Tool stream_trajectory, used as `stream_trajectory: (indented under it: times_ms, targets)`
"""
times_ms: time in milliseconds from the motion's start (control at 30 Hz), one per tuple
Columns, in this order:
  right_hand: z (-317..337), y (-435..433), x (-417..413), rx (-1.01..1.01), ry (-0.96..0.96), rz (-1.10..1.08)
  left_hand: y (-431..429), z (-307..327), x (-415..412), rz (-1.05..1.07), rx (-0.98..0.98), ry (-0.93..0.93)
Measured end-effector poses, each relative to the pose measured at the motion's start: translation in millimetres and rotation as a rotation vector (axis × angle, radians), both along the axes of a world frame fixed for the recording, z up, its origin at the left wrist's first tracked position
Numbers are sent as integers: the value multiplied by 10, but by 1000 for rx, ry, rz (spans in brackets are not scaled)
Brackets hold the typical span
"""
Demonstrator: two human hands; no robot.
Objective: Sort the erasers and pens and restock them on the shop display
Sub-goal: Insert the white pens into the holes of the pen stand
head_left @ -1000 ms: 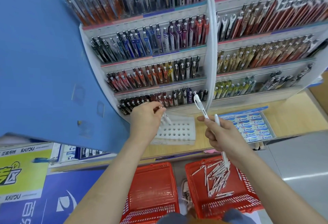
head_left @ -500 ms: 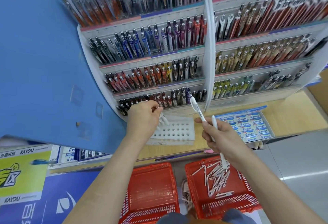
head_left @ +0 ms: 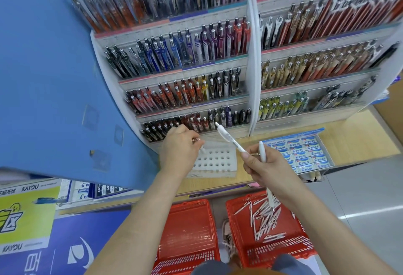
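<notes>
Pinching a white pen (head_left: 202, 149) in our left hand (head_left: 180, 150), we are holding it over the holed tray (head_left: 220, 161); our right hand (head_left: 269, 166) is gripping two more pens (head_left: 229, 138); both are staying roughly as before.

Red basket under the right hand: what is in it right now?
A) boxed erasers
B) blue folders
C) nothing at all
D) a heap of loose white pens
D: loose white pens lie heaped in the red basket below the right hand, which itself holds two more white pens.
</notes>
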State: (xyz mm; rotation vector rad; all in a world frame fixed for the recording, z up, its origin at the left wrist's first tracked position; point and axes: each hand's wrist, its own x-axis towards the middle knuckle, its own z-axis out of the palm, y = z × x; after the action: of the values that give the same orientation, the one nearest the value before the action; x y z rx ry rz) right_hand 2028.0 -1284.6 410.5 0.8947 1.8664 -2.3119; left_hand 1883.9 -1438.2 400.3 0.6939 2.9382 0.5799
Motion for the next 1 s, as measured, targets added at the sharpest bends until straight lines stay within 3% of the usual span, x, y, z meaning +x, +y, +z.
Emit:
stream_trajectory:
  times_ms: [167,267,333,433,467,533,700,767,900,1000]
  targets:
    - [55,6,8,-17,6,29,29,-18,-4,-22,-100,35]
    - [90,28,26,-18,0,58,12,59,19,2,-50,-10]
    - [122,44,24,-16,8,64,-1,187,86,78,156,-125]
    - [156,56,7,8,32,75,-13,478,232,228,697,-613]
    - [161,56,4,28,38,87,-26,551,276,220,782,-723]
    - [174,37,-2,65,36,115,-66,619,329,181,792,-774]
    - [94,-41,-66,62,-28,59,-234,609,314,312,848,-663]
    - [66,-46,-94,-72,-52,-52,-347,615,251,389,852,-526]
    - [76,38,-77,-390,-42,-182,-584,542,150,390,634,-283]
    - [33,60,-59,-297,-98,-123,-609,473,181,316,481,-200]
